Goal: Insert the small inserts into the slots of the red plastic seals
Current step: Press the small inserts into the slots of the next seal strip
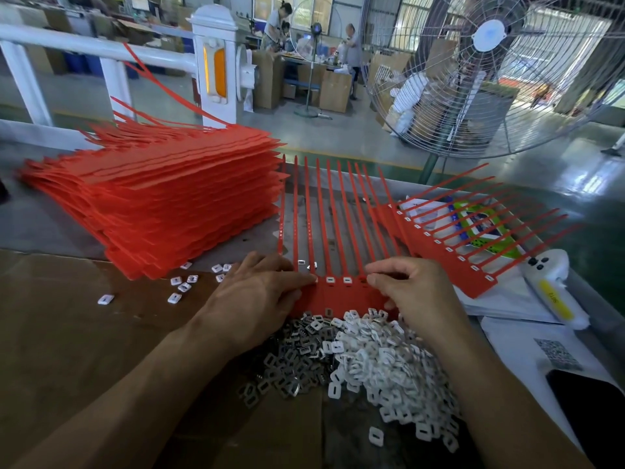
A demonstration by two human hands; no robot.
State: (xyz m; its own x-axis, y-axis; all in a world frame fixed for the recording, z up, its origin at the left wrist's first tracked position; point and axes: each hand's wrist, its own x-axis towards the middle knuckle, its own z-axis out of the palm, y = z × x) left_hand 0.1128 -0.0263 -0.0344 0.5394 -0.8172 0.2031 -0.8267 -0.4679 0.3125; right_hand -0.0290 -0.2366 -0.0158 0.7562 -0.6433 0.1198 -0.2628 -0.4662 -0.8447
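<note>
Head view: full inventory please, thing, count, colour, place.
seal strip: one, red, under both hands, tails pointing away
seal stack: one tall pile, red, far left
second seal strip: one, red, right of centre, inserts already in its slots
white inserts: heap, uncounted, near centre-right
metal inserts: heap, grey, left of the white heap
loose inserts: several, white, by the stack's near edge
cardboard: brown, covering the left of the bench
fan: one large, grey cage, far right
left hand: resting on the strip's left end
right hand: fingers curled at the strip's right end
</note>
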